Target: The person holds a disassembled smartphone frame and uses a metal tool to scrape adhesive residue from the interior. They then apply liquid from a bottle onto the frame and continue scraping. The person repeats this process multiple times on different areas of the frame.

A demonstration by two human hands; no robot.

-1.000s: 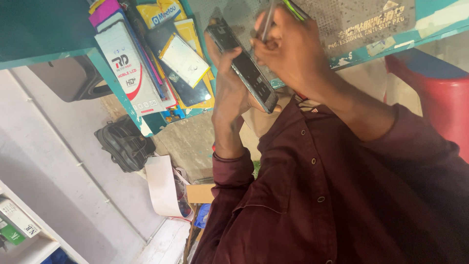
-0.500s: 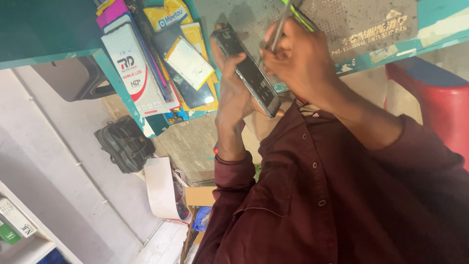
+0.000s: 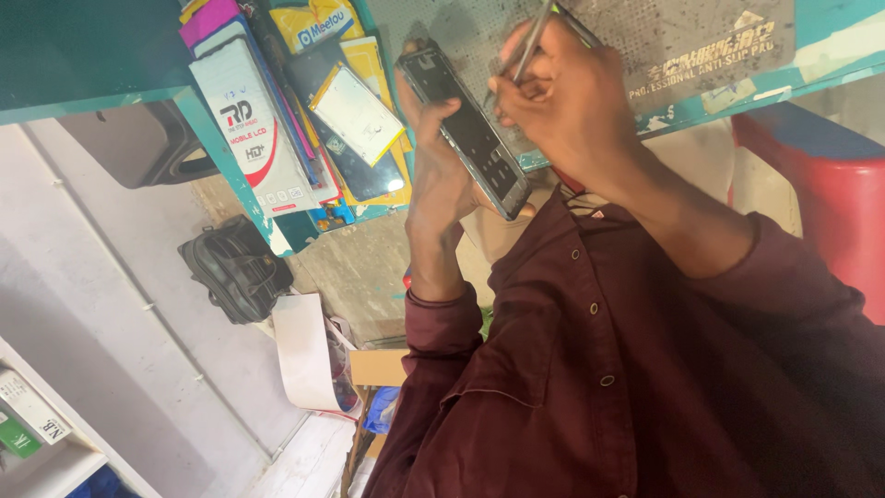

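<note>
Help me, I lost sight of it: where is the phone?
Head view, upper middle: the phone is in the left hand, beside the right hand holding tweezers.

**Colours and patterns on record**

The phone (image 3: 470, 134) in my left hand (image 3: 438, 175) is black with a grey-green frame. The tweezers (image 3: 530, 41) in my right hand (image 3: 567, 101) are silver with a green tip. My shirt (image 3: 645, 387) is plain maroon with dark buttons. The mat (image 3: 701, 37) is grey, dotted, with yellow lettering. The table edge (image 3: 92, 97) is teal. The flat box (image 3: 253, 129) is white with red and black marks. The bag (image 3: 235, 267) is black. The stool (image 3: 830, 194) is red with a blue top.
</note>
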